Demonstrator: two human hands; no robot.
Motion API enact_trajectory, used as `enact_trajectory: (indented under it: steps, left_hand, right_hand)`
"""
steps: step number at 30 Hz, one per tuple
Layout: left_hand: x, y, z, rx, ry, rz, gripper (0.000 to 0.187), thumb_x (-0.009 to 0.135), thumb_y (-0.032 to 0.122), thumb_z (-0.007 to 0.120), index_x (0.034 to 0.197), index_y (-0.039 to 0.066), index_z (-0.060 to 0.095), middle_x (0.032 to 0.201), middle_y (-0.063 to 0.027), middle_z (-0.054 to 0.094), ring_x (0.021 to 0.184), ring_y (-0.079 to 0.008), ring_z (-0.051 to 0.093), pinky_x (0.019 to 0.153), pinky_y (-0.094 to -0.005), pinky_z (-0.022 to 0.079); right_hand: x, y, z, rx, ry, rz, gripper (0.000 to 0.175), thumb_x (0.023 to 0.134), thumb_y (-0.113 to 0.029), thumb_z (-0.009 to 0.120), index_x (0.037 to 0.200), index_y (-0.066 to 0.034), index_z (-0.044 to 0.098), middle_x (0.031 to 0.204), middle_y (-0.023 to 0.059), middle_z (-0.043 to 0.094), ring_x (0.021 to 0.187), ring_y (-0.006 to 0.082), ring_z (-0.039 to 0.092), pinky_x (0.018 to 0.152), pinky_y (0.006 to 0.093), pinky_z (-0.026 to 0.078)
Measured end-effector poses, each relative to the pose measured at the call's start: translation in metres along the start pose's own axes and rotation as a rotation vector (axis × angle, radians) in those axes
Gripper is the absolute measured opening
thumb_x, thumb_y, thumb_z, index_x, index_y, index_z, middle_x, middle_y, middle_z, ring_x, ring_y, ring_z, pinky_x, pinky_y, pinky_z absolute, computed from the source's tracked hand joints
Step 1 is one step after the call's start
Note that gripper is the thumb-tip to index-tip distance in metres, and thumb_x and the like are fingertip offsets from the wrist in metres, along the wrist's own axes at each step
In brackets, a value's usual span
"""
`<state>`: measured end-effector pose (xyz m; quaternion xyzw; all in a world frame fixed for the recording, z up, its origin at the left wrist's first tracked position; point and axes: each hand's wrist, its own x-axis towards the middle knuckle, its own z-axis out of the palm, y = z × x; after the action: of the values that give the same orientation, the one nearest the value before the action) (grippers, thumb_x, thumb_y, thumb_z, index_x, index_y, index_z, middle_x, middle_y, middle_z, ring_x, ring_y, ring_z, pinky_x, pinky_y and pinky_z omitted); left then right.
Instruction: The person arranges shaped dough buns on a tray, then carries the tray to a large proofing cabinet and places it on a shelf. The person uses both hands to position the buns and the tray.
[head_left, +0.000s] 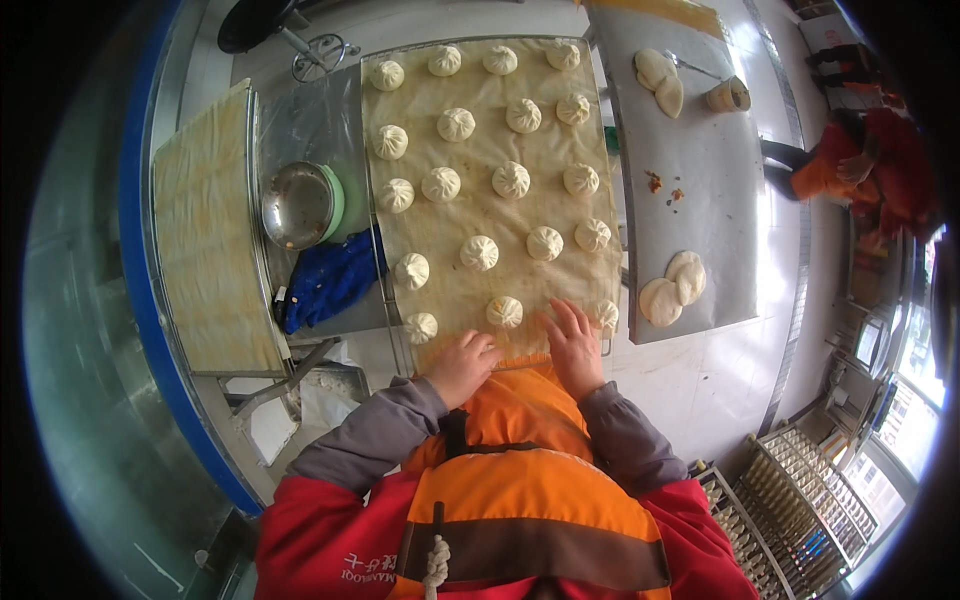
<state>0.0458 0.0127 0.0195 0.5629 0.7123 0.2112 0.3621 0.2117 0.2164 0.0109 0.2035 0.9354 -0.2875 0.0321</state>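
Before me lies a wire-edged tray lined with tan cloth (487, 217), bearing several pleated white buns in loose rows. At the tray's near edge my left hand (461, 369) rests on the cloth, fingers curled down; whether they pinch anything is hidden. A bun with a yellowish spot (505, 312) sits just beyond it. My right hand (574, 346) has its fingers spread over the cloth at the near right, with nothing seen in it. Beside those fingers is the near-right corner bun (604, 315), partly covered by the hand. Another bun (421, 328) sits at the near-left corner.
To the left are a metal bowl (296, 206), blue gloves (334, 281) and a cloth-lined tray (206, 240). A metal table (697, 172) on the right holds flat dough pieces (673, 289), filling scraps and a cup (727, 95). Another person (862, 169) stands beyond; racks (806, 495) stand lower right.
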Motion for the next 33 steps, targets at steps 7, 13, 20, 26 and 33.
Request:
enact_trajectory:
  steps: [7,13,20,26,33]
  left_hand:
    - [-0.006,0.013,-0.005,-0.128,0.215,-0.019,0.038,0.083,0.014,0.077,0.119,0.007,0.067,0.123,-0.0134,0.059,0.116,-0.0354,0.056,0.098,-0.0443,0.05]
    - [0.009,0.014,-0.003,-0.055,0.178,-0.081,0.042,0.084,0.017,0.078,0.123,0.009,0.065,0.123,-0.0095,0.058,0.115,-0.0305,0.057,0.097,-0.0422,0.05]
    - [0.043,0.012,-0.009,0.1,0.397,-0.014,0.058,0.083,0.015,0.077,0.138,0.012,0.058,0.129,-0.0098,0.057,0.118,-0.0314,0.056,0.1,-0.0425,0.05]
    - [0.059,-0.005,0.001,-0.004,0.384,0.021,0.059,0.084,0.006,0.072,0.141,0.01,0.058,0.137,-0.0137,0.056,0.123,-0.0353,0.056,0.103,-0.045,0.048]
    - [0.043,-0.01,-0.004,-0.298,0.518,-0.101,0.051,0.089,0.004,0.073,0.138,0.006,0.059,0.132,-0.0134,0.058,0.118,-0.0353,0.059,0.1,-0.0416,0.052]
  right_hand:
    - [0.006,-0.001,-0.004,0.016,0.06,-0.031,0.052,0.079,0.0,0.063,0.13,-0.0077,0.063,0.141,0.0138,0.055,0.134,0.0367,0.051,0.105,0.0461,0.048]
    - [0.007,0.002,-0.013,0.07,0.037,-0.053,0.052,0.079,0.002,0.068,0.13,-0.008,0.063,0.133,0.0124,0.059,0.124,0.0358,0.055,0.102,0.0466,0.049]
    - [0.005,-0.002,-0.022,0.141,0.104,-0.001,0.052,0.079,0.003,0.071,0.13,-0.0072,0.063,0.127,0.0141,0.061,0.116,0.038,0.059,0.097,0.0458,0.052]
    - [0.006,-0.006,-0.025,0.147,0.137,0.018,0.053,0.08,0.002,0.072,0.131,-0.0075,0.063,0.13,0.0145,0.061,0.116,0.038,0.059,0.097,0.0456,0.052]
    - [0.029,-0.018,-0.017,0.048,0.052,0.008,0.053,0.079,-0.004,0.074,0.131,-0.009,0.063,0.134,0.0124,0.06,0.126,0.0361,0.054,0.103,0.0484,0.047]
